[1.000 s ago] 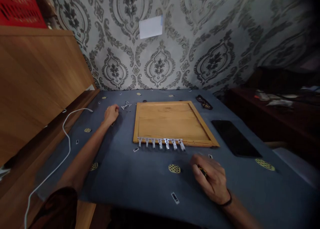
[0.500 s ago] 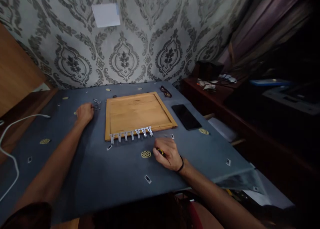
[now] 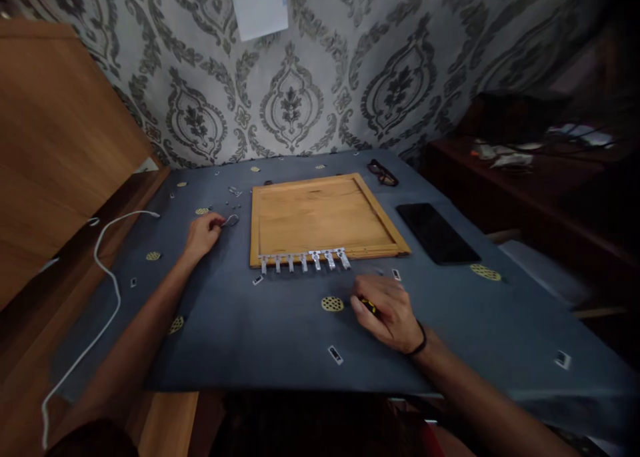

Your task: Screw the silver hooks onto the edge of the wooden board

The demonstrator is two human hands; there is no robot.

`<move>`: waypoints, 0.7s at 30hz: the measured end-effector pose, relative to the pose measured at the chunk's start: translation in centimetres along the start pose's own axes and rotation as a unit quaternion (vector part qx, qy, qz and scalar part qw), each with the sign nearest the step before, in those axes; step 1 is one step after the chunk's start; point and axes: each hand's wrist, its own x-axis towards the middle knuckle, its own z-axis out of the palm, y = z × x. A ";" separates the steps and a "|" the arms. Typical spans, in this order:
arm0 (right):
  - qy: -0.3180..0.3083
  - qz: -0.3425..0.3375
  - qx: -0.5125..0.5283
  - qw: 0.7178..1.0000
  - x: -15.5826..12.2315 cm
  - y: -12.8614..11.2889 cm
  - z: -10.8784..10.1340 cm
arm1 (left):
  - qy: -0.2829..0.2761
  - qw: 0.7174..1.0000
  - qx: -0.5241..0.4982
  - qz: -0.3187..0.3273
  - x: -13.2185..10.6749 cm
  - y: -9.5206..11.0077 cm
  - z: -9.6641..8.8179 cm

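Note:
My left hand is over the left of the table, its fingertips pinched on a small curved metal piece. Just beyond it lie a few tiny dark bits and a small shiny metal piece. My right hand is wrapped round a black-and-yellow handle, seemingly a screwdriver's; most of the tool is hidden in the fist. Between and beyond my hands a framed wooden board lies flat. Along its near edge runs a metal strip with several hook-like tabs.
A black phone lies right of the board, with dark glasses behind it. A white cable winds along the left edge beside a wooden cabinet. The patterned wall rises behind the blue tablecloth.
The view has swung left, so everything appears farther right. My left hand has turned, and the curved metal piece now shows at its fingertips. My right hand keeps its grip on the handle.

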 end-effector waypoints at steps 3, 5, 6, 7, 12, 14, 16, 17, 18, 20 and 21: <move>0.001 -0.004 0.000 1.000 0.1 0.1 0.0 | 0.008 1.000 -0.010 -0.013 -0.2 0.0 -0.2; 0.001 -0.010 -0.004 1.000 0.2 0.1 0.0 | 0.013 1.000 -0.012 -0.025 -0.2 0.3 0.0; 0.000 -0.012 -0.006 1.000 0.3 0.0 0.0 | 0.016 0.999 -0.013 -0.031 -0.2 0.5 0.2; -0.001 -0.015 -0.009 1.000 0.3 0.0 0.0 | 0.018 0.999 -0.016 -0.035 -0.3 0.7 0.4; -0.009 -0.020 -0.028 0.999 0.5 -0.2 0.0 | 0.030 0.997 -0.053 -0.046 -0.7 1.7 1.0; -0.011 -0.021 -0.032 0.999 0.4 -0.2 0.0 | 0.030 0.995 -0.083 -0.052 -0.9 1.8 0.8; -0.013 -0.023 -0.034 0.999 0.3 -0.1 0.1 | 0.027 0.990 -0.123 -0.062 -1.1 1.9 0.5; -0.014 -0.024 -0.034 0.999 0.3 0.0 0.1 | 0.023 0.987 -0.146 -0.067 -1.2 1.9 0.3; -0.015 -0.027 -0.033 0.999 0.3 0.0 0.2 | 0.019 0.983 -0.171 -0.071 -1.5 2.0 0.1; -0.017 -0.030 -0.033 0.999 0.3 0.0 0.2 | 0.011 0.971 -0.225 -0.073 -2.3 2.2 -0.4; -0.018 -0.030 -0.034 0.999 0.3 -0.1 0.2 | 0.008 0.965 -0.253 -0.071 -2.9 2.4 -0.7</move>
